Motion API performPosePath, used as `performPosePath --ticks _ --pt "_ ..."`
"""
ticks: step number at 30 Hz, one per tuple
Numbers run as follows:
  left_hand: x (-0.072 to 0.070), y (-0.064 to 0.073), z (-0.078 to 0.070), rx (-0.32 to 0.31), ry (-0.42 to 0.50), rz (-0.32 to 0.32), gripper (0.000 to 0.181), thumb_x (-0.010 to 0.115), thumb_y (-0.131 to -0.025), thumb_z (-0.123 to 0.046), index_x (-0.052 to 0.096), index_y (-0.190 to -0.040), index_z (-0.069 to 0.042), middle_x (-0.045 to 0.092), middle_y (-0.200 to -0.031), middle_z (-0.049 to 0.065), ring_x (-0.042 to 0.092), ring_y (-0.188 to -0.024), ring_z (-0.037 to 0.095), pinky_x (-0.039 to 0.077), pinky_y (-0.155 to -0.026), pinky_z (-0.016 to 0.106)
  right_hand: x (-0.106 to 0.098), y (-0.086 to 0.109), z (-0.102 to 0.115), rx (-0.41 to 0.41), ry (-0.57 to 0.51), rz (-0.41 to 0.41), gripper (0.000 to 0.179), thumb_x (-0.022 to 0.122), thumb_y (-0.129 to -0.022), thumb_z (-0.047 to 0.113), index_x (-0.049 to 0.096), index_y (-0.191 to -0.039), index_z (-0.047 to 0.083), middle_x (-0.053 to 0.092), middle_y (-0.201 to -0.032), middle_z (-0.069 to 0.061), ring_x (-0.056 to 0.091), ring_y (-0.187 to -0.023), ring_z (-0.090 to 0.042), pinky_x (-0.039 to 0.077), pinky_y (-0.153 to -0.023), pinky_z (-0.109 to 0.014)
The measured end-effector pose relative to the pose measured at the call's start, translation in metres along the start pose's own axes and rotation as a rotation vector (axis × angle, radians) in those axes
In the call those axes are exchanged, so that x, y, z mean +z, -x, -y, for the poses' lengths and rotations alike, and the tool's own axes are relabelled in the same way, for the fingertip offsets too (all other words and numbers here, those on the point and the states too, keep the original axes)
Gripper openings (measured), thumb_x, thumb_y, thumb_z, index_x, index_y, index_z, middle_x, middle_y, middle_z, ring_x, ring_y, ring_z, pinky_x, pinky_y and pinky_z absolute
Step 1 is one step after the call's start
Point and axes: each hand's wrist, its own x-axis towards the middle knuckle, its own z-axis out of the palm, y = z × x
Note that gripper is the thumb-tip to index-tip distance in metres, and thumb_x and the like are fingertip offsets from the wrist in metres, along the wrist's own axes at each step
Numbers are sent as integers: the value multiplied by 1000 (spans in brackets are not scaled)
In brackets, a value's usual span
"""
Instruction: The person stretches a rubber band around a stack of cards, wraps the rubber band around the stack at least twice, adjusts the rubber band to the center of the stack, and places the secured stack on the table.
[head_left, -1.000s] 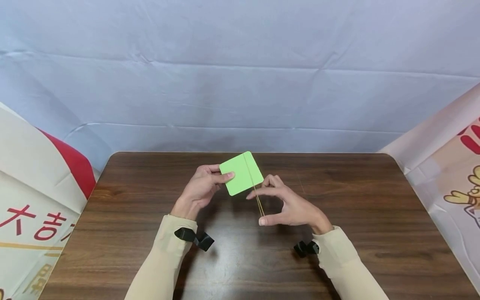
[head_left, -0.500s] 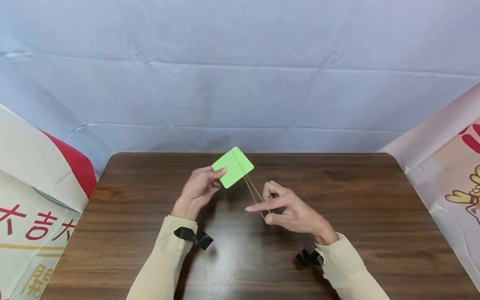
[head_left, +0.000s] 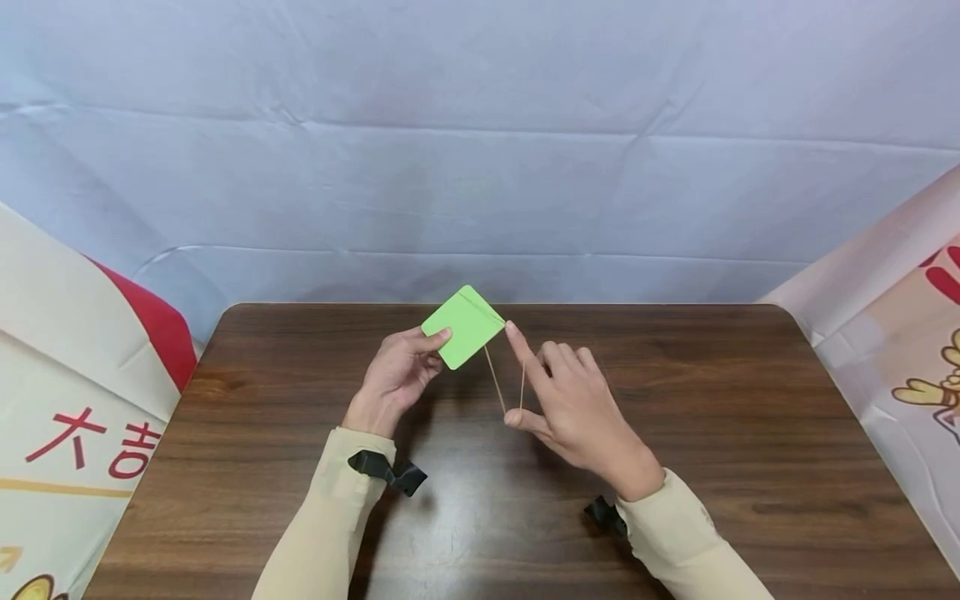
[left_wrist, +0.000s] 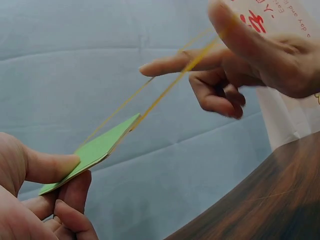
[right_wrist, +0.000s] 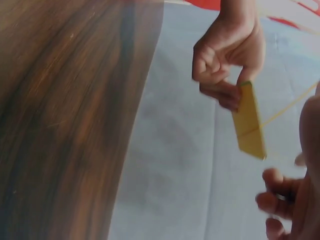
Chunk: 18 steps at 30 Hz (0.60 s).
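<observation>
My left hand (head_left: 393,375) pinches a thin stack of square cards (head_left: 468,332) with rounded corners, thumb on top and fingers beneath. Its upper face is green; the underside (right_wrist: 247,122) looks yellow in the right wrist view. A tan rubber band (head_left: 495,379) runs across the stack near its far end. From there it stretches to my right hand (head_left: 585,408), looped over the thumb and the extended index finger, which stand spread apart. In the left wrist view, both strands of the band (left_wrist: 167,91) are taut. The right index fingertip is right at the stack's corner; the other right fingers are bent.
Both hands are above a dark brown wooden table (head_left: 750,433). Behind its far edge hangs a pale grey-blue cloth (head_left: 480,192). Printed panels with red characters stand at the left (head_left: 75,433) and right (head_left: 937,358). Black straps sit around both cuffs.
The right index finger has straightened and swung up to the stack's corner, spreading the band away from the thumb. The left hand has raised the stack slightly and turned it.
</observation>
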Motion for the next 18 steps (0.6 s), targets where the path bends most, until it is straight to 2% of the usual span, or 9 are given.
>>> performPosePath --ticks 3,6,12,18 --pt "2 1 0 20 -11 -12 10 62 -97 6 69 -100 -1 70 -85 4 56 -70 11 34 -60 20 1 -4 6 18 113 -84 103 6 -95 78 29 -158 0 46 -83 -12 42 -70 -30 32 -65 -42" --pt "5 1 1 44 -18 -28 11 64 -96 5 71 -97 -2 71 -83 3 55 -68 11 34 -60 20 1 -7 13 60 138 -152 107 7 -95 79 40 -151 -6 49 -82 -14 44 -70 -32 32 -64 -44" --pt "9 1 2 91 -21 -68 12 66 -94 6 73 -91 -4 70 -79 2 53 -63 9 36 -58 20 -1 -14 25 180 17 -89 105 -1 -95 77 51 -133 -6 55 -90 -13 47 -77 -32 34 -71 -46" --pt "10 1 2 121 23 -49 12 63 -95 7 72 -98 -1 71 -84 4 57 -67 10 39 -60 20 1 -15 25 201 -174 -35 95 2 -99 71 51 -132 -4 53 -90 -8 48 -82 -27 34 -76 -43"
